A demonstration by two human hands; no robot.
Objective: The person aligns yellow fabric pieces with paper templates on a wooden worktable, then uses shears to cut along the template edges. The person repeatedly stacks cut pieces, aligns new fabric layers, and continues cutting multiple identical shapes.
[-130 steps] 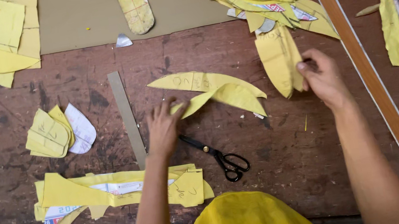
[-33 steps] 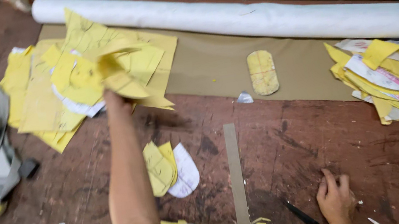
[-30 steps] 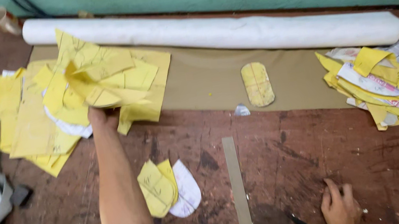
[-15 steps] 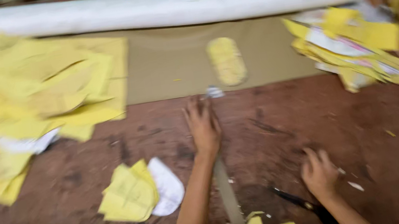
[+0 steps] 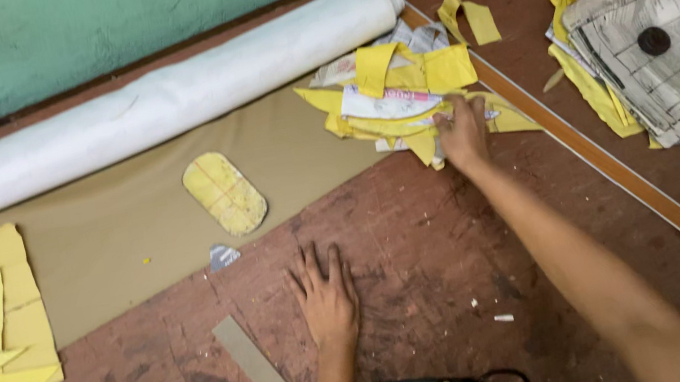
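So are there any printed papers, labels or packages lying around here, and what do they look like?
Printed sheet: in the yellow scrap pile under the right hand; white strip with pinkish print.
Printed paper stack: far right of the table, beyond the wooden strip; grey-white, ruled lines, a dark round weight on top.
No screens or signs show.

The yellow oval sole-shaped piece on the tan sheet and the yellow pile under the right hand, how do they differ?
The yellow oval sole-shaped piece is a single rounded cutout lying flat and alone on the tan sheet; the heaped yellow pile of cut scraps holds many angular, folded pieces mixed with printed paper. Nothing touches the oval, while the right hand rests on the pile and the left hand lies flat on the brown tabletop. Both are yellow sheet material.
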